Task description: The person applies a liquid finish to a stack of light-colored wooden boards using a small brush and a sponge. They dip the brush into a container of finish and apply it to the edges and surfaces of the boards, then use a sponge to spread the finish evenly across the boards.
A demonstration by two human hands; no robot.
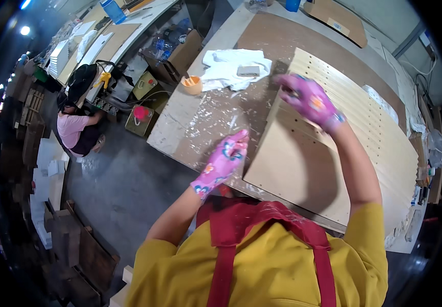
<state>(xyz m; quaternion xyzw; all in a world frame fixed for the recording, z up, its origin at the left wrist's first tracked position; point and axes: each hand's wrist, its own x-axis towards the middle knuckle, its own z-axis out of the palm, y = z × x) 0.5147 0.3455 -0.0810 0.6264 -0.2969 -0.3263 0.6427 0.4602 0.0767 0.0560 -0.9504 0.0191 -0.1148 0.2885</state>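
My left hand (225,159), in a pink flowered glove, is raised over the table's near edge, left of the boards. Its fingers are pressed together; anything small between them cannot be made out. My right hand (310,101), in a matching glove, is over the upper left part of the stacked pale wooden boards (369,123). Its fingers are curled and partly smeared, and what they hold, if anything, is hidden. Rows of small dark holes run along the upper boards. A wider flat board (287,163) lies nearest me, shaded by my right arm.
Beyond my left hand are an orange cup (192,86) with a stick in it and a white cloth (221,64) bearing a small greyish block (248,71). White flecks dot the brown tabletop (221,115). A person in pink (75,130) crouches at far left beside another bench.
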